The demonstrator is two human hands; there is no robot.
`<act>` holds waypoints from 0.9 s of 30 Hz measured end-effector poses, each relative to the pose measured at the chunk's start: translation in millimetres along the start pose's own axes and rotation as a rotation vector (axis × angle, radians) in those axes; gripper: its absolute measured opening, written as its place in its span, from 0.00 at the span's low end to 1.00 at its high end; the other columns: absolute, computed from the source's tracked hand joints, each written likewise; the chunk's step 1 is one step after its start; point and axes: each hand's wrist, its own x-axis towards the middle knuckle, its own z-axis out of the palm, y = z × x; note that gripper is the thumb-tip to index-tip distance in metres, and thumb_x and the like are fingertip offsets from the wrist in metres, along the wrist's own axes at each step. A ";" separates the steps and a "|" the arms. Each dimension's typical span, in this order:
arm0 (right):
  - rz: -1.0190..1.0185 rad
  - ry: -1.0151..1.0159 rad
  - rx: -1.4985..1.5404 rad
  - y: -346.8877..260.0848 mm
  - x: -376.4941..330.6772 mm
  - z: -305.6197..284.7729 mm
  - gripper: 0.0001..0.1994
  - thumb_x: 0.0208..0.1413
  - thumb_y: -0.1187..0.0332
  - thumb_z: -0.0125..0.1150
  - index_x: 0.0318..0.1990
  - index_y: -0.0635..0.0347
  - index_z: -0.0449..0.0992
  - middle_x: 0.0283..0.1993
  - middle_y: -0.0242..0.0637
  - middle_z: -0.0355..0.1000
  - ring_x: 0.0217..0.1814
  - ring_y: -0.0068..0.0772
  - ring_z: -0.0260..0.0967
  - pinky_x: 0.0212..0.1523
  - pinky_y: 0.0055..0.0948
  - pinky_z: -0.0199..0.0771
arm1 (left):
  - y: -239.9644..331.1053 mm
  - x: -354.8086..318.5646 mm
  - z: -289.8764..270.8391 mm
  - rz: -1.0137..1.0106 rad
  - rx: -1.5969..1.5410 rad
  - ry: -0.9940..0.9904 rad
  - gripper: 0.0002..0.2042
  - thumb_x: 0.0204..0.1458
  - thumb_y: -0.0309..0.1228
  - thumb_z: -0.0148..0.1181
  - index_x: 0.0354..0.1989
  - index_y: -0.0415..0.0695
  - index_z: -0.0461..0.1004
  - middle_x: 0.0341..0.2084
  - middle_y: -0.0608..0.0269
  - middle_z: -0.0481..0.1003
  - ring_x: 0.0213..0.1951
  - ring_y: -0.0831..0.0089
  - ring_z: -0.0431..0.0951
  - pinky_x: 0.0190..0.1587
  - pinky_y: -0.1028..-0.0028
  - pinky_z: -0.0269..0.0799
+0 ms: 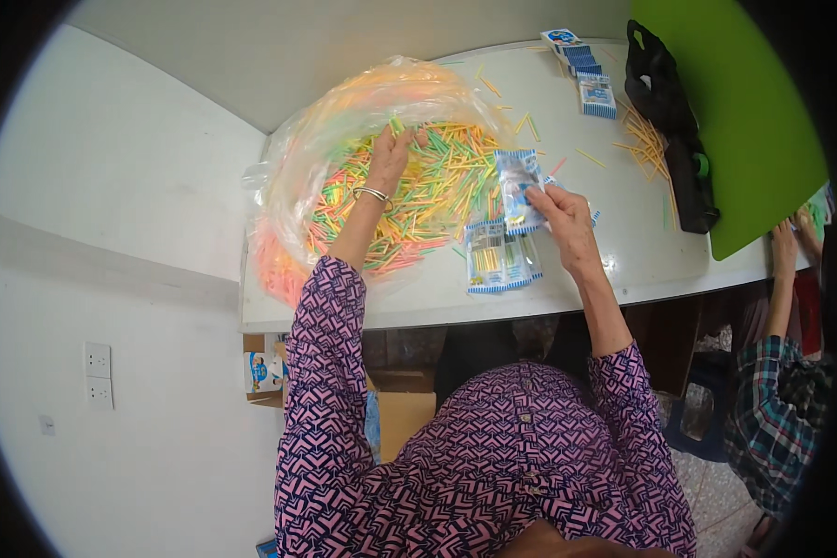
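A large clear plastic bag (293, 153) lies open on the table, full of thin sticks (446, 153) in yellow, green, orange and pink. My left hand (389, 158) reaches over the heap inside the bag, fingers closed, with yellow-green sticks showing at its fingertips. Between thumb and fingers my right hand (564, 216) grips a small clear packet (518, 177) with blue and white print, held upright just right of the bag. Below that packet more blue-edged packets (498, 260) lie on the table, and yellow sticks show through one of them.
Stacked blue and white packets (581, 63) are at the table's far side. A black tool or holder (684, 149) stands along a green divider (763, 121), beside loose orange sticks (644, 144). Another person's arm (783, 265) is at the far right. A cardboard box (405, 418) is below the table.
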 end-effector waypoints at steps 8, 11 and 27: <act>0.117 0.051 0.620 14.5 56.6 58.3 0.10 0.57 0.68 0.55 0.42 0.64 0.73 0.39 0.31 0.72 0.42 0.19 0.68 0.45 0.21 0.66 | 32.9 -4.9 18.1 -0.271 -0.729 0.087 0.11 0.59 0.33 0.46 0.39 0.35 0.69 0.32 0.54 0.75 0.36 0.68 0.75 0.41 0.68 0.71; 0.168 0.071 0.827 17.4 71.1 81.4 0.12 0.58 0.70 0.53 0.47 0.66 0.70 0.44 0.37 0.72 0.46 0.24 0.69 0.52 0.27 0.67 | 30.0 -4.1 18.6 -0.214 -0.780 0.053 0.11 0.59 0.32 0.47 0.40 0.35 0.68 0.33 0.53 0.75 0.37 0.67 0.75 0.42 0.68 0.72; 0.193 0.191 1.197 22.4 79.5 108.5 0.13 0.62 0.69 0.45 0.50 0.68 0.67 0.49 0.43 0.69 0.50 0.34 0.66 0.55 0.32 0.65 | 53.9 -38.5 93.2 -0.166 -1.058 0.273 0.04 0.54 0.21 0.51 0.37 0.38 0.71 0.30 0.63 0.74 0.30 0.78 0.74 0.33 0.78 0.72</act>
